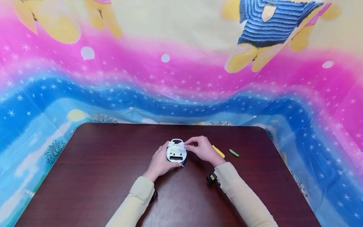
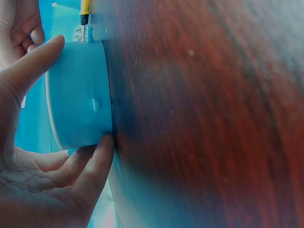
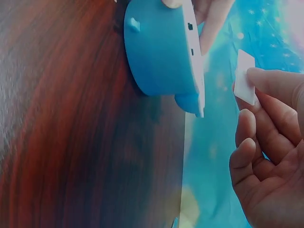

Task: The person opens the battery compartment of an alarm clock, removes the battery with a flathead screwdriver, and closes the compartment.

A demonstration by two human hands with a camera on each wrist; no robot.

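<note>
A small blue alarm clock (image 1: 176, 152) lies face down on the table, its white back up and a dark open battery slot (image 1: 176, 158) showing. My left hand (image 1: 160, 160) holds it round the side, thumb at the near edge; the left wrist view shows thumb and fingers on opposite sides of the blue casing (image 2: 78, 95). Above the clock's far right edge, my right hand (image 1: 202, 149) pinches a thin white battery cover (image 3: 244, 78) between thumb and finger. In the right wrist view the cover is apart from the clock (image 3: 159, 52).
Right of the right hand lie a yellow stick-like tool (image 1: 218, 151), black at one end in the left wrist view, and a green battery (image 1: 234, 153). The dark wooden table (image 1: 113, 151) ends at a patterned cloth (image 1: 170, 75) hanging behind it.
</note>
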